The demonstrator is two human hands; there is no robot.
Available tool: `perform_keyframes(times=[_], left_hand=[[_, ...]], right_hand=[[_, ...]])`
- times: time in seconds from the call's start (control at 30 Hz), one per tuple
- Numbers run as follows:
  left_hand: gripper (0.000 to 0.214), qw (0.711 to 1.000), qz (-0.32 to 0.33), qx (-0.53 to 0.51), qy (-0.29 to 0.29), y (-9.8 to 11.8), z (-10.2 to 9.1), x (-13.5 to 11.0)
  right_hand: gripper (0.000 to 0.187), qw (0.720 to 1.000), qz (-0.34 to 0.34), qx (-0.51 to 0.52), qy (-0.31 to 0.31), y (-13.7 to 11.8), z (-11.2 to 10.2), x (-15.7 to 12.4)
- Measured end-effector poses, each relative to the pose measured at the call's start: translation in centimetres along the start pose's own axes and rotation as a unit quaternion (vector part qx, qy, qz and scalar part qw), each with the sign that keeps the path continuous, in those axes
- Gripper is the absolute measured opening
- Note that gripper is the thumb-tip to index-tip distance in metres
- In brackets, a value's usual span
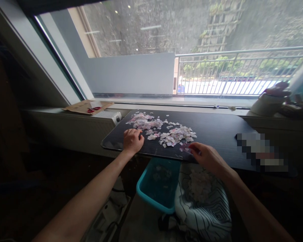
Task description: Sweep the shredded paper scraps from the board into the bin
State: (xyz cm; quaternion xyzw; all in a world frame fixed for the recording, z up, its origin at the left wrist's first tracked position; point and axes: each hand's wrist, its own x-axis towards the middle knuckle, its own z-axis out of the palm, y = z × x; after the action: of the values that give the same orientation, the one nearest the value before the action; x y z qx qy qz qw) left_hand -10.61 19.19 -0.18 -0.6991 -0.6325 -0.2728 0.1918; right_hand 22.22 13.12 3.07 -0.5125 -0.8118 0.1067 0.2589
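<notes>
A heap of small pink and white paper scraps (164, 130) lies spread over the dark table (217, 129). My left hand (132, 140) rests on the table at the heap's left, fingers curled into a loose fist. My right hand (205, 156) sits at the front edge, fingertips pinched on a small pinkish scrap (185, 148). Below the table edge a teal plastic bin (158, 184) holds a few scraps. More white scraps (199, 185) lie on the black-and-white patterned cloth (204, 208) over my lap.
A flattened cardboard piece with something red on it (87, 107) lies on the window sill at left, beside a white device (108, 115). A white pot (267, 102) stands at the right. A blurred object (260, 151) sits on the table's right end.
</notes>
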Motion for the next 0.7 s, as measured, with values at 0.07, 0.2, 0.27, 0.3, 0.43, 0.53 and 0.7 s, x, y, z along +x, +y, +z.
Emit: perform_keyframes(times=[0.07, 0.2, 0.27, 0.3, 0.43, 0.53, 0.7], left_hand=[[0.018, 1.0, -0.002, -0.001, -0.002, 0.0, 0.0, 0.0], [0.019, 1.0, -0.005, -0.002, -0.004, 0.0, 0.1, -0.1], [0.018, 1.0, -0.004, -0.002, -0.003, 0.0, 0.2, -0.1], [0.018, 1.0, -0.004, -0.002, -0.002, 0.0, 0.2, -0.1], [0.018, 1.0, -0.004, -0.003, 0.001, 0.0, 0.3, -0.1], [0.017, 1.0, -0.002, -0.002, 0.002, 0.0, 0.1, -0.1], [0.017, 1.0, -0.001, 0.001, 0.001, 0.1, 0.0, -0.1]], right_hand=[[0.026, 1.0, -0.002, 0.008, -0.008, -0.3, -0.1, -0.1], [0.024, 0.997, 0.042, -0.051, 0.033, -0.3, -0.5, -0.6], [0.023, 0.997, 0.045, -0.063, 0.026, -0.4, -0.5, -0.9], [0.023, 0.998, 0.039, -0.056, 0.015, -0.6, -0.4, -0.9], [0.023, 1.0, 0.009, -0.007, -0.017, -1.5, 0.1, -0.8], [0.022, 1.0, 0.01, -0.003, -0.006, -1.8, 0.1, -0.7], [0.022, 0.999, 0.017, -0.021, -0.022, -1.7, -0.4, -0.9]])
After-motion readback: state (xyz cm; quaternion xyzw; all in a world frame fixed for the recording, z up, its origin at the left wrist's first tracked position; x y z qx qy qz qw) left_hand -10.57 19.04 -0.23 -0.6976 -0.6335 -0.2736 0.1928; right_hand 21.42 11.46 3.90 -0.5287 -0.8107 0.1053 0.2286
